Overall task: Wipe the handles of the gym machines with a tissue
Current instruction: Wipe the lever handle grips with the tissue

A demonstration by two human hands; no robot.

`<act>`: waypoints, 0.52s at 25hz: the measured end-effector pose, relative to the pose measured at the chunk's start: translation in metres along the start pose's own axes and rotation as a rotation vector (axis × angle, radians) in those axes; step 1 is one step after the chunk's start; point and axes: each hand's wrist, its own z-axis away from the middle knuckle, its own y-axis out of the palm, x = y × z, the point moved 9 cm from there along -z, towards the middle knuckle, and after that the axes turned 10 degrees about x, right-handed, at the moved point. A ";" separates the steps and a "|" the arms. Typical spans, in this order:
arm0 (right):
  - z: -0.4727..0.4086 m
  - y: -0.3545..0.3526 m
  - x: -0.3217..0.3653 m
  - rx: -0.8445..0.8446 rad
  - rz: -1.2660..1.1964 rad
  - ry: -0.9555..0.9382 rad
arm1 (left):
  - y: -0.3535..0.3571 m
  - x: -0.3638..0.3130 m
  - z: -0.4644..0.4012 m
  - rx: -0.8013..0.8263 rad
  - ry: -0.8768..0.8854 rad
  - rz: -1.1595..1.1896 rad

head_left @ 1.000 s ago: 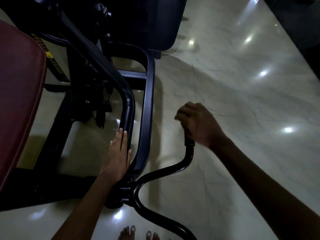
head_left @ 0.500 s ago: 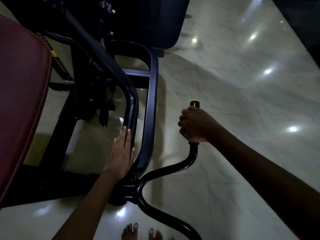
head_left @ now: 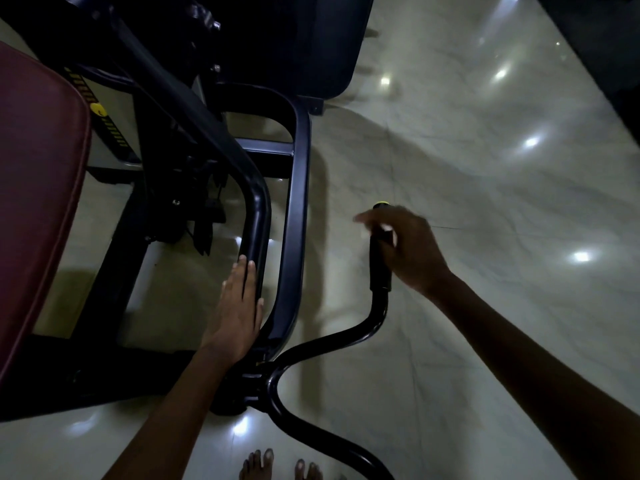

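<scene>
While the right hand (head_left: 407,251) pinches a tissue (head_left: 388,232) on the handle (head_left: 380,265) | left hand (head_left: 239,306) flat on frame (head_left: 258,230) | next: likely rub down the grip.

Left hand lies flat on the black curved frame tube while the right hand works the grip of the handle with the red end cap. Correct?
Not quite: the head view shows a yellow end cap, not red. The left hand does lie flat on the black curved frame tube, and the right hand is at the black handle grip.

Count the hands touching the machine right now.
2. Left hand rests flat, fingers straight, on the black frame tube. Right hand is on the handle grip near its yellow-capped top; motion blur hides its exact hold.
</scene>
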 end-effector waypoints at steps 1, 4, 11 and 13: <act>0.001 -0.018 -0.013 -0.187 -0.035 0.052 | 0.000 0.000 0.000 0.004 -0.004 0.008; 0.001 -0.027 -0.035 -0.348 0.012 0.175 | 0.001 0.001 0.000 0.006 -0.007 -0.006; 0.037 0.029 -0.019 -0.076 0.224 0.039 | 0.002 0.002 -0.001 0.001 0.007 0.002; 0.051 0.034 -0.008 -0.050 0.276 -0.037 | 0.001 0.001 -0.001 -0.002 0.008 0.011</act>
